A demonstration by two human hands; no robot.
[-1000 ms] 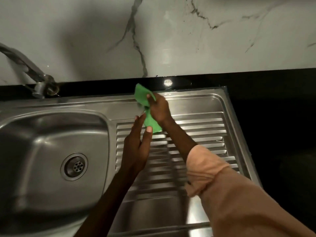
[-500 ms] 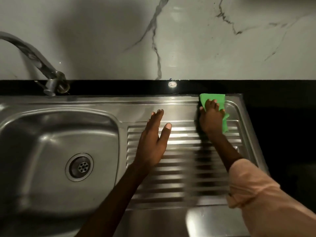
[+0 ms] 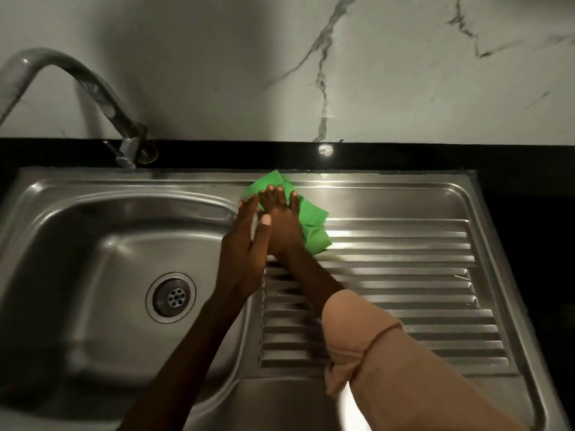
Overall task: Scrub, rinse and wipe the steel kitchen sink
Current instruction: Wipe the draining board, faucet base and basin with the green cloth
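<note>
Sink (image 3: 404, 194): steel, one piece, set in a black counter (image 3: 529, 163). Bowl (image 3: 93, 244) on the 9 o'clock side; ribbed drainboard (image 3: 404, 275) on the 3 o'clock side. Round drain (image 3: 171, 297) in the bowl floor, perforated strainer at its middle.

Cloth (image 3: 311, 219): green, crumpled, lying flat on the steel at the sink's 12 o'clock edge, on the strip between bowl and drainboard. Its 5 o'clock corner reaches onto the first ribs.

Right hand (image 3: 280, 222): on top of the cloth, palm down, fingers straight and spread, pressing it to the steel. Fingertips point to 12 o'clock. Cloth shows past the fingertips and on the hand's 3 o'clock side. Forearm runs back toward 5 o'clock into a rolled peach sleeve (image 3: 373, 353).

Left hand (image 3: 245, 244): just beside the right hand at its 9 o'clock, fingers straight and together, holding nothing. Its thumb lies against the back of the right hand; its fingertips reach the cloth's 9 o'clock edge, over the bowl's rim. Whether the palm rests on the steel cannot be told. Bare forearm runs toward 7 o'clock.

Tap (image 3: 93, 88): steel, curved spout, base on the counter at the bowl's 12 o'clock, spout arching off toward 9 o'clock.

Wall (image 3: 404, 73): white marble, grey veins, behind the counter.
</note>
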